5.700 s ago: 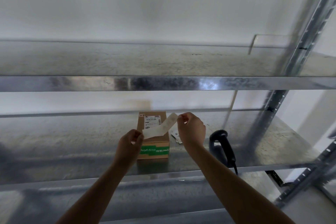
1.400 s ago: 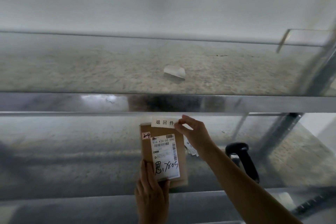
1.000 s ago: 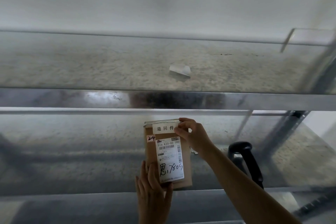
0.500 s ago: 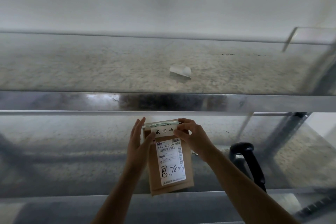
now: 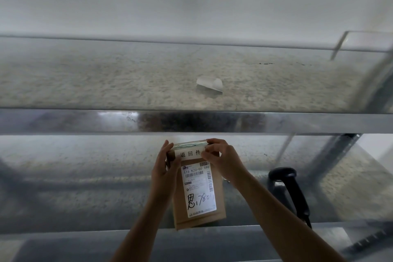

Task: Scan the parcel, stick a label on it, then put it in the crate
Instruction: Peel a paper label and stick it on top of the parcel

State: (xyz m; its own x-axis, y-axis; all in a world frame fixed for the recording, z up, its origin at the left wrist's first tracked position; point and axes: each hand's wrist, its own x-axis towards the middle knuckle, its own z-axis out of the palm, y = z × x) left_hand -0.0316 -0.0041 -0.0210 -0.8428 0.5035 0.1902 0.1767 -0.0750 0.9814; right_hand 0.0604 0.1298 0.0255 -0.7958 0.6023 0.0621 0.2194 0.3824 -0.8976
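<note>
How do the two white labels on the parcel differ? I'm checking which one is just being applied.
The small label is a short strip across the parcel top, printed with three large characters; the shipping label below is taller, with barcodes and handwriting. The left hand and right hand pinch the small label's ends; the shipping label lies untouched. Both are white.

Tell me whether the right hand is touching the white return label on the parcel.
Touching. The head view shows the right hand with its fingertips pressed on the right end of the white label at the parcel's top edge.
</note>
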